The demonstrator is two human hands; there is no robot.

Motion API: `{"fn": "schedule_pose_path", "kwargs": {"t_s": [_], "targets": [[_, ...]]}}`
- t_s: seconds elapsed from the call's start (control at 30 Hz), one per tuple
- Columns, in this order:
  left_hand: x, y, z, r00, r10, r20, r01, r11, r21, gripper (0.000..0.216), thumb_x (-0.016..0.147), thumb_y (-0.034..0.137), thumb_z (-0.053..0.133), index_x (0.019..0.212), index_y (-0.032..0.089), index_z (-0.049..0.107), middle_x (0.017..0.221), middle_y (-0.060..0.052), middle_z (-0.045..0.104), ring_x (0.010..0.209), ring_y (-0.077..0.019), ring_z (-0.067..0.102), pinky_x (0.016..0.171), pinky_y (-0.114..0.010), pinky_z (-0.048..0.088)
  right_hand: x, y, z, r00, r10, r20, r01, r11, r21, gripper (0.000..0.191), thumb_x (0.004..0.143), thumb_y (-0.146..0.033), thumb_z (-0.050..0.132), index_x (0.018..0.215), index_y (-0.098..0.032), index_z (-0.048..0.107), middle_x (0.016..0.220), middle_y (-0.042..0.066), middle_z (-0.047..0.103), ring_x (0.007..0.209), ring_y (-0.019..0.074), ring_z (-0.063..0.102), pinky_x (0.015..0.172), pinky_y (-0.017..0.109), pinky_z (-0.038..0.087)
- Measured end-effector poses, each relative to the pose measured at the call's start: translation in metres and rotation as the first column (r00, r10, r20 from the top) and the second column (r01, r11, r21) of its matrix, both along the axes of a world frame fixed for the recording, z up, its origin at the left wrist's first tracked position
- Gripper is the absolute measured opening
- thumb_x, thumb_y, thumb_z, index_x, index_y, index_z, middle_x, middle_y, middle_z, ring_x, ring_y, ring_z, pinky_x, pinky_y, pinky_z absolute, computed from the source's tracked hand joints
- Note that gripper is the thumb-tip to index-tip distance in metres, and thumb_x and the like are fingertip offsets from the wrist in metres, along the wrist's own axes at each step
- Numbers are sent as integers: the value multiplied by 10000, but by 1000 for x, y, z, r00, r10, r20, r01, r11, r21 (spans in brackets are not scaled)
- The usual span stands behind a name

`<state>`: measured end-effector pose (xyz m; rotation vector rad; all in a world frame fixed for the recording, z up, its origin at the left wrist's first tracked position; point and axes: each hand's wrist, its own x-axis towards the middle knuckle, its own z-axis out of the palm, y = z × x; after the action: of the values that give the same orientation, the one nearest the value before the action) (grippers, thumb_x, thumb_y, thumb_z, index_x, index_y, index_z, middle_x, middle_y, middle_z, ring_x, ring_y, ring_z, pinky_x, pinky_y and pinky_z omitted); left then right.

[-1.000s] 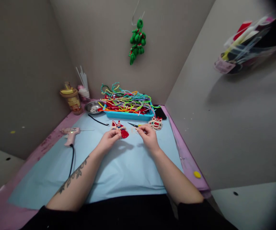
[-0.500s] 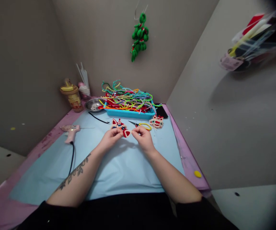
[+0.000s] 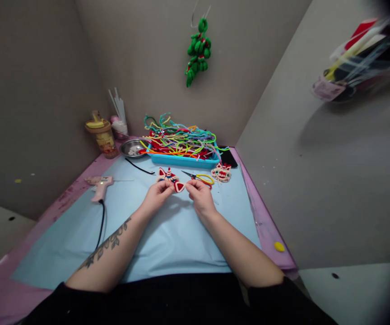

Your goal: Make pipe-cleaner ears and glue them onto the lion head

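Note:
Between my hands is a small red triangular pipe-cleaner piece (image 3: 179, 187) with a white edge. My left hand (image 3: 159, 194) pinches its left side. The fingertips of my right hand (image 3: 200, 195) are closed at its right tip. Just behind my left fingers lies a red, white and blue pipe-cleaner figure (image 3: 168, 174), partly hidden by them. Beyond my right hand rest scissors (image 3: 204, 178) with yellow handles. To their right sits a white and red pipe-cleaner lion head (image 3: 221, 172).
A blue tray (image 3: 184, 160) heaped with colourful pipe cleaners stands at the back, beside a metal bowl (image 3: 134, 148). A pink glue gun (image 3: 100, 187) with its black cord lies left. A tumbler (image 3: 102, 137) stands back left; a dark phone-like slab (image 3: 229, 158) is right of the tray.
The triangular piece has turned slightly, so its red face and white border show more fully. My hands stay nearly in place, and the other things have not moved.

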<state>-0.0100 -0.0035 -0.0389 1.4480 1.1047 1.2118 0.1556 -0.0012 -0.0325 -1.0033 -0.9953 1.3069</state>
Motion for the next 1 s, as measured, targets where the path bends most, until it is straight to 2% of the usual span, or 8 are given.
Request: {"fn": "schedule_pose_path", "kwargs": {"t_s": [0.23, 0.7, 1.0], "targets": [[3, -3, 5, 1000, 29, 8, -29, 1000, -12, 261, 753, 411, 656, 714, 158, 604, 743, -14, 598, 711, -155, 546, 716, -269, 414, -2, 2, -3, 998, -33, -46, 32, 999, -30, 238, 611, -368, 752, 687, -176, 634, 551, -58, 482, 492, 70, 338, 473, 220, 255], [4, -4, 7, 999, 49, -1, -49, 999, -16, 268, 741, 421, 665, 699, 162, 609, 732, -15, 609, 700, -159, 555, 702, -277, 418, -1, 4, -7, 999, -48, -2, 48, 998, -37, 240, 623, -388, 737, 693, -183, 635, 566, -50, 486, 505, 81, 349, 472, 225, 272], [5, -5, 9, 999, 42, 21, -41, 999, -29, 266, 739, 416, 669, 697, 160, 608, 729, -11, 607, 696, -153, 549, 708, -272, 412, -2, 2, -1, 999, -47, -19, 47, 998, -34, 225, 613, -360, 736, 685, -178, 626, 551, -55, 478, 488, 74, 335, 466, 225, 265]]}}
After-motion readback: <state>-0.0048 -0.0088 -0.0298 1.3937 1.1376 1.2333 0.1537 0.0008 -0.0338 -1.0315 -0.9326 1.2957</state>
